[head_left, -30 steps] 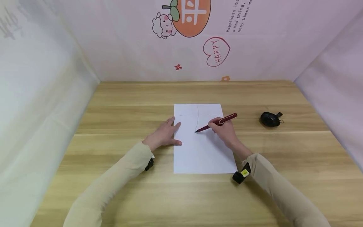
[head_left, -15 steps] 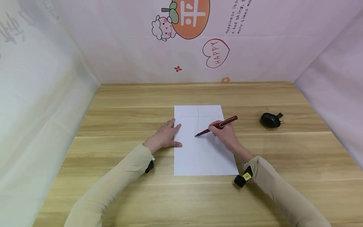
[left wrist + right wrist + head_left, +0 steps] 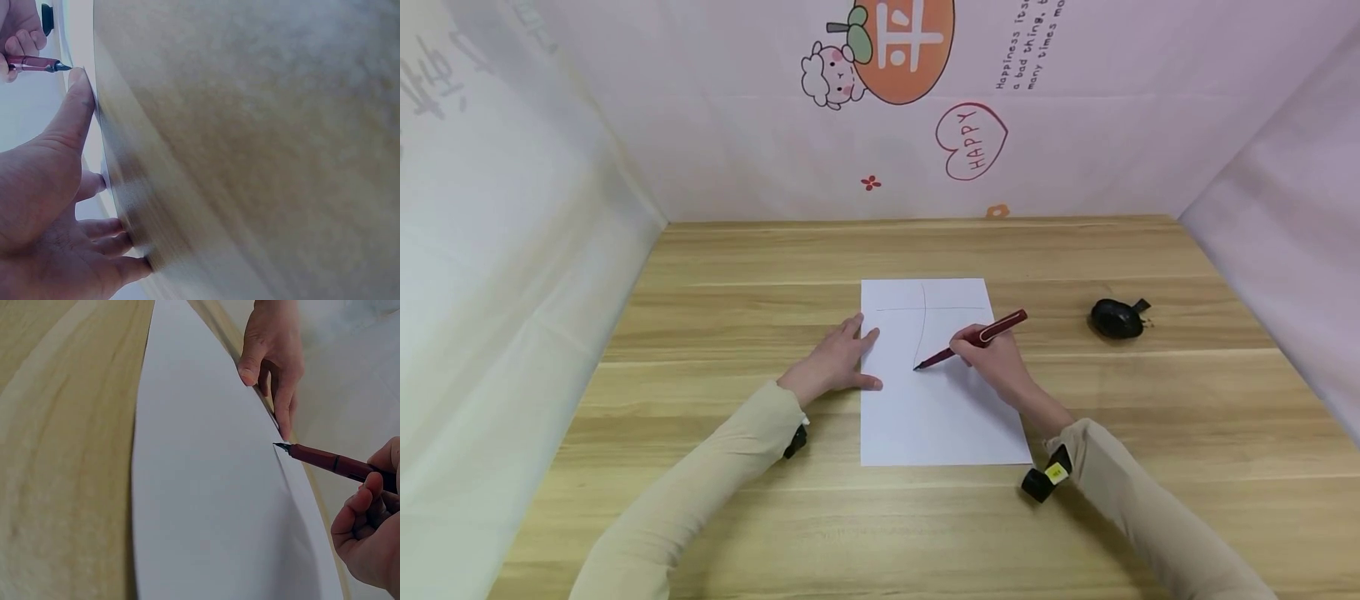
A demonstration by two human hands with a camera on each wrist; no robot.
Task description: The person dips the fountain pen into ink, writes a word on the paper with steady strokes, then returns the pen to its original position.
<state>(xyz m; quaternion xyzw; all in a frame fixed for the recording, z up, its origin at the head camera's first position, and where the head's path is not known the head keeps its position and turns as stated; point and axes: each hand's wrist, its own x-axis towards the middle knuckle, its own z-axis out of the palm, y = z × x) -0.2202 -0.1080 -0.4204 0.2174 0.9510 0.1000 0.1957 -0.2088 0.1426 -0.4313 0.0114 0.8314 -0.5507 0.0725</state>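
Observation:
A white sheet of paper point(image 3: 940, 425) lies flat on the wooden table. My right hand point(image 3: 996, 358) pinches a dark red fountain pen point(image 3: 1000, 325), its nib touching the paper near the middle. From the top edge a thin, slightly curved line runs down to the nib, crossed by a horizontal line near the top. My left hand point(image 3: 831, 362) rests at the paper's left edge with fingers spread, thumb and index fingertip on the sheet. In the right wrist view the pen point(image 3: 331, 461) shows its metal nib against the paper point(image 3: 200, 456).
A small black object with a short tab point(image 3: 1116, 318) sits on the table point(image 3: 737, 300) to the right. A printed white cloth point(image 3: 737, 125) stands behind the table, with more white cloth at both sides. A small black device point(image 3: 1037, 483) hangs at the right wrist.
My right hand has drawn the pen down the paper toward me, and the curved line has grown longer. My left hand stays at the paper's edge. The head view has tilted slightly.

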